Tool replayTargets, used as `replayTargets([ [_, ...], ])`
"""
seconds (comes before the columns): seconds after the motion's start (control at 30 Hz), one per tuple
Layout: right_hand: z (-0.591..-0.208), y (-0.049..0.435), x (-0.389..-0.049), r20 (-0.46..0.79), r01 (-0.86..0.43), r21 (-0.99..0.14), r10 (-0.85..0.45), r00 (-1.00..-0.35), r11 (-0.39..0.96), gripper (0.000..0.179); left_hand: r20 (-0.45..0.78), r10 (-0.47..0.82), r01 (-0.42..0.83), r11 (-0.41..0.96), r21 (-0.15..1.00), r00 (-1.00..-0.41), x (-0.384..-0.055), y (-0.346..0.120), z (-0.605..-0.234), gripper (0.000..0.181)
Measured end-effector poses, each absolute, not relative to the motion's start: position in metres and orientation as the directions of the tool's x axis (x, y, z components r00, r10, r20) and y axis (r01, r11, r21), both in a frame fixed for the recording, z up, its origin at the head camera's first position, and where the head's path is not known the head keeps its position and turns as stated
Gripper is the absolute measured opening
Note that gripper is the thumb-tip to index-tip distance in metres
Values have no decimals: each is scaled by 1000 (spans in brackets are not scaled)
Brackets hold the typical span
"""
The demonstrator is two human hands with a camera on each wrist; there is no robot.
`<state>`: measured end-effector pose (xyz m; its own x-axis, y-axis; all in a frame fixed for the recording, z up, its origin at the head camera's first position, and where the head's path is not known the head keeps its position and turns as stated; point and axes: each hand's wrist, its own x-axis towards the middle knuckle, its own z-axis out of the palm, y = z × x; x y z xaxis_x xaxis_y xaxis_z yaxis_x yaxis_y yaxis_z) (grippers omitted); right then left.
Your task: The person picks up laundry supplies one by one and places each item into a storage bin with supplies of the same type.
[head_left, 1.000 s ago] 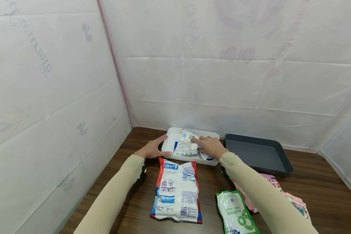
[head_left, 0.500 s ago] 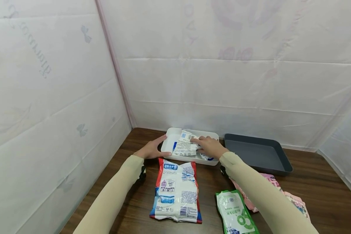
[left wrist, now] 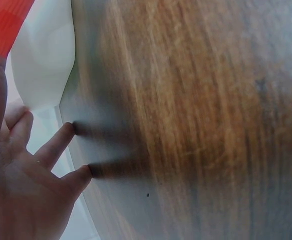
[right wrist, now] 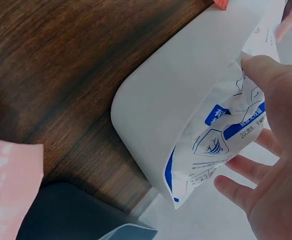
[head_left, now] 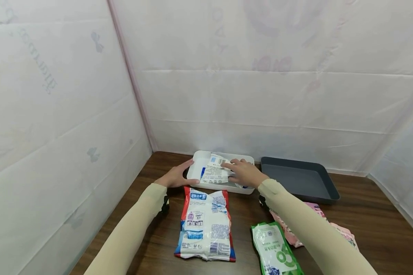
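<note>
A white tray [head_left: 198, 155] stands at the back of the table with white-and-blue packets in it; the nearer one [head_left: 215, 175] shows small print and a barcode. At the tray's left end my left hand [head_left: 176, 176] spreads its fingers, with the thumb along the front rim. My right hand [head_left: 245, 173] reaches over the tray's right part, its forefinger across the packet. In the right wrist view its thumb and fingers lie spread at a crumpled white packet [right wrist: 211, 145]. A large white, red and blue bag [head_left: 204, 225] lies in front of the tray.
A dark grey tray [head_left: 296, 177] stands right of the white one. Nearer, a green-and-white pouch [head_left: 275, 248] and pink packets [head_left: 344, 233] lie on the brown wooden table [head_left: 378, 217], partly under my right forearm. Light curtains [head_left: 261, 95] enclose the table's back and sides.
The view has shifted slightly. My right hand has drawn a little to the right relative to the white tray, its fingers looser over the packet. My left hand stays at the tray's left end.
</note>
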<state>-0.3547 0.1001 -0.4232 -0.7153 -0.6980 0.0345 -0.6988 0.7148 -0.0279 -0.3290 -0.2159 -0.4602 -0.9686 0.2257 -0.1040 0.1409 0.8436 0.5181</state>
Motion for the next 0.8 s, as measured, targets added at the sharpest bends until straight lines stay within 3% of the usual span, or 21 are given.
replayTargets([
  [0.8,-411,101,-326,43,-713,-123,-714,-699,690,67,-100,220,139,846,515,-970,-328,-216,-457,105],
])
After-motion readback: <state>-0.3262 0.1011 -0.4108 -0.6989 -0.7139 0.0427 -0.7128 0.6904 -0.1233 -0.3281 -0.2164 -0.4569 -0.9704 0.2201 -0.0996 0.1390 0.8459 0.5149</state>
